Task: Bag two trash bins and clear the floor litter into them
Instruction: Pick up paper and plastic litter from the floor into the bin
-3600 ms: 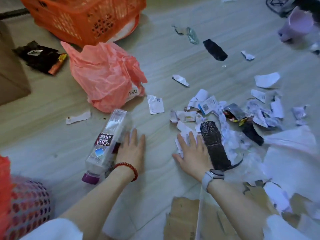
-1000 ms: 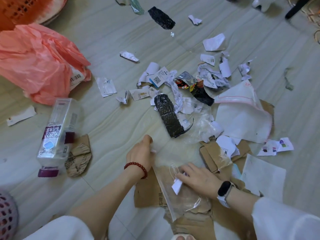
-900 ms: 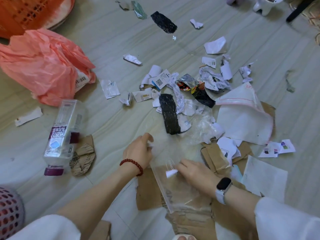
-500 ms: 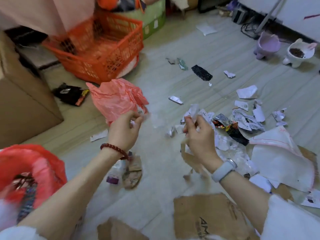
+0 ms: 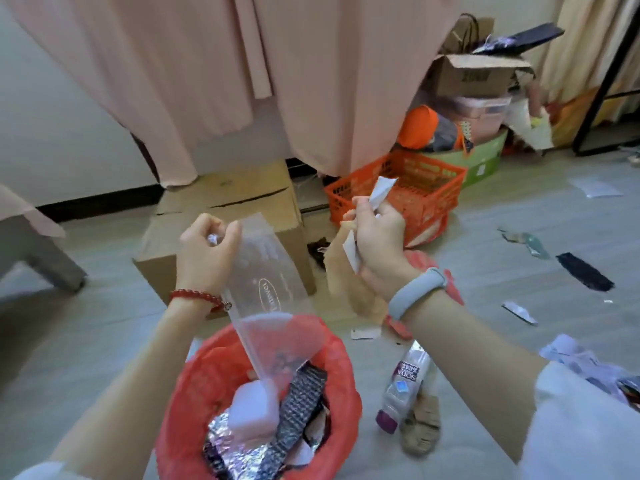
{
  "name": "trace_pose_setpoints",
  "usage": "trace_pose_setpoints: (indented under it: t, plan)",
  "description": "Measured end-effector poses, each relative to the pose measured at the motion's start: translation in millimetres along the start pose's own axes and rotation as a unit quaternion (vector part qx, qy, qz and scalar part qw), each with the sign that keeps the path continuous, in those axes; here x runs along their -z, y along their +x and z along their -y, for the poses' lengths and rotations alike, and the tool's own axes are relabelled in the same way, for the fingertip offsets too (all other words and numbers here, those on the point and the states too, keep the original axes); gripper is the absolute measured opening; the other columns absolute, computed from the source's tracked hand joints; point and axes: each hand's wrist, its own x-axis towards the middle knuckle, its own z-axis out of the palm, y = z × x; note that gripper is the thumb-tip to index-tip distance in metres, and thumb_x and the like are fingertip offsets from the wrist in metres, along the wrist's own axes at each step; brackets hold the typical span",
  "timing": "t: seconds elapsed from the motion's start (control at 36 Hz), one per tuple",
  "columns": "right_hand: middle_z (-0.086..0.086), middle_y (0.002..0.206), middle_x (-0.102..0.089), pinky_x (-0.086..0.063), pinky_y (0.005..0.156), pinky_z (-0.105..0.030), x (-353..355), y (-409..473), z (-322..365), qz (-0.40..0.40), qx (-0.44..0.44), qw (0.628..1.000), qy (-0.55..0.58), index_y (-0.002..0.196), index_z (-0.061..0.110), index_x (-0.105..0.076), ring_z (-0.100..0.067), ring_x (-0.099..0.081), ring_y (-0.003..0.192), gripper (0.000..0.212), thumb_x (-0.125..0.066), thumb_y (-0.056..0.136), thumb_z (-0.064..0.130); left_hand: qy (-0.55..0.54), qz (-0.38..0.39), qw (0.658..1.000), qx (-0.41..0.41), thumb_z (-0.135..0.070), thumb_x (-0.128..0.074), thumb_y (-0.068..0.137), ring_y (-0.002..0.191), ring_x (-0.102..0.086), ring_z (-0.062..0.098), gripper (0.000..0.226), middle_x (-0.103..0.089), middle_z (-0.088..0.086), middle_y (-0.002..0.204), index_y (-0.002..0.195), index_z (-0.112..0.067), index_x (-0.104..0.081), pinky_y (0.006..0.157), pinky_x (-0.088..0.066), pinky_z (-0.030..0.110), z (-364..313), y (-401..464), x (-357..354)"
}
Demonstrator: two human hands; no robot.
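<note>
Above the red-bagged bin (image 5: 341,393), left hand (image 5: 207,252) grip clamped on a clear plastic bag (image 5: 273,306); right hand (image 5: 379,249) grip clamped on paper scraps (image 5: 381,188) and brown paper (image 5: 349,285).

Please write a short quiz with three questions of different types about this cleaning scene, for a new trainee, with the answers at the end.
1. True or false: the left hand holds a clear plastic bag that hangs over the bin lined with a red plastic bag.
2. What lies on the floor right of that bin? A) a clear soda bottle with a purple cap B) a glass jar C) a metal can
3. What does the right hand hold?

Key: 1 true; 2 A, the soda bottle; 3 white paper scraps and torn brown cardboard.
</note>
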Motion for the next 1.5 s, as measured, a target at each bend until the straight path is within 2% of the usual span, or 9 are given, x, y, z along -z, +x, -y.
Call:
trace_pose_setpoints:
  t: [0.22, 0.47, 0.53, 0.61, 0.69, 0.86, 1.03, 1.28, 1.5]
  plan:
    - [-0.001, 0.068, -0.054, -0.046, 0.043, -0.014, -71.1, -46.3, 11.3, 0.137, -0.126, 0.977, 0.102, 0.086, 0.013, -0.055, -0.011, -0.052, 0.056, 0.017, -0.043, 0.097, 0.017, 0.060, 0.022, 0.998, -0.023, -0.023, -0.061, 0.087, 0.059, -0.045, 0.016, 0.026, -0.049, 0.000, 0.065, 0.067, -0.016, -0.045, 0.057, -0.038, 0.028, 24.5, -9.2, 65.4]
    - [0.004, 0.062, -0.049, -0.037, 0.059, -0.027, -28.9, -66.4, -80.3, 0.123, 0.094, 0.954, -0.257, 0.076, 0.016, -0.046, -0.014, -0.048, 0.059, 0.022, -0.040, 0.097, 0.020, 0.107, 0.237, 0.965, -0.033, -0.019, -0.052, 0.092, 0.071, -0.052, 0.006, 0.019, -0.055, -0.011, 0.077, 0.077, -0.026, -0.042, 0.062, -0.037, 0.011, 79.5, -100.4, 47.7]
    - [0.004, 0.065, -0.044, -0.030, 0.054, -0.022, -15.1, -72.6, -108.7, 0.168, 0.105, 0.920, -0.337, 0.077, 0.016, -0.045, -0.016, -0.044, 0.062, 0.021, -0.041, 0.097, 0.020, 0.172, 0.302, 0.935, -0.073, -0.021, -0.051, 0.092, 0.102, -0.055, 0.017, 0.002, -0.059, -0.005, 0.100, 0.090, -0.021, -0.050, 0.080, -0.040, 0.019, 96.4, -118.0, 40.3]
    - [-0.003, 0.090, -0.047, -0.033, 0.077, -0.020, -3.6, -84.0, -146.7, 0.271, 0.100, 0.847, -0.447, 0.106, 0.009, -0.054, -0.021, -0.044, 0.089, 0.018, -0.043, 0.095, 0.020, 0.352, 0.453, 0.815, -0.079, -0.043, -0.046, 0.089, 0.143, -0.006, 0.026, 0.050, -0.023, -0.003, 0.150, 0.133, -0.022, -0.035, 0.113, -0.017, 0.048, 116.4, -140.3, 31.7]
    - [-0.016, 0.140, -0.028, -0.021, 0.112, -0.035, 2.7, -94.0, -169.2, 0.350, 0.069, 0.773, -0.524, 0.140, 0.016, -0.032, -0.028, -0.028, 0.131, 0.049, -0.046, 0.094, 0.025, 0.361, 0.559, 0.746, -0.008, -0.056, -0.062, 0.075, 0.141, 0.019, 0.025, 0.104, 0.008, -0.008, 0.155, 0.145, -0.030, 0.011, 0.110, 0.010, 0.054, 124.0, -155.8, 29.2]
    - [-0.009, 0.154, -0.010, -0.011, 0.118, -0.037, 3.3, -101.4, -162.9, 0.361, 0.125, 0.779, -0.497, 0.144, 0.026, -0.027, -0.024, -0.011, 0.143, 0.057, -0.037, 0.090, 0.042, 0.160, 0.488, 0.857, 0.050, -0.092, -0.046, 0.038, 0.137, 0.015, 0.001, 0.128, -0.001, -0.018, 0.149, 0.145, -0.028, -0.015, 0.115, 0.008, 0.037, 130.6, -142.5, 56.4]
    - [0.008, 0.156, 0.009, -0.003, 0.113, -0.058, -3.9, -110.3, -163.7, 0.498, 0.137, 0.636, -0.573, 0.141, 0.051, -0.008, -0.024, 0.015, 0.143, 0.054, -0.034, 0.093, 0.053, 0.168, 0.252, 0.953, -0.019, -0.056, -0.040, 0.070, 0.133, -0.034, 0.017, 0.059, -0.049, 0.000, 0.134, 0.113, -0.022, -0.063, 0.107, -0.030, 0.050, 152.1, -122.5, 77.4]
    - [0.004, 0.153, 0.026, -0.015, 0.103, -0.070, -15.0, -118.6, -232.4, 0.608, 0.146, 0.365, -0.689, 0.137, 0.055, 0.010, -0.040, 0.018, 0.140, 0.061, -0.030, 0.091, 0.060, 0.307, 0.258, 0.910, 0.108, -0.027, -0.054, 0.086, 0.139, -0.016, 0.029, 0.072, -0.016, 0.018, 0.150, 0.146, -0.023, -0.015, 0.111, -0.024, 0.046, 183.1, -128.9, 71.6]
    - [0.004, 0.154, 0.023, -0.008, 0.104, -0.071, -30.4, -121.2, -250.2, 0.632, 0.058, 0.343, -0.692, 0.138, 0.057, -0.004, -0.045, 0.022, 0.137, 0.057, -0.031, 0.088, 0.064, 0.312, 0.246, 0.913, 0.088, -0.035, -0.044, 0.082, 0.137, -0.022, 0.029, 0.070, -0.019, 0.013, 0.151, 0.146, -0.024, -0.018, 0.110, -0.025, 0.042, 183.0, -133.3, 76.2]
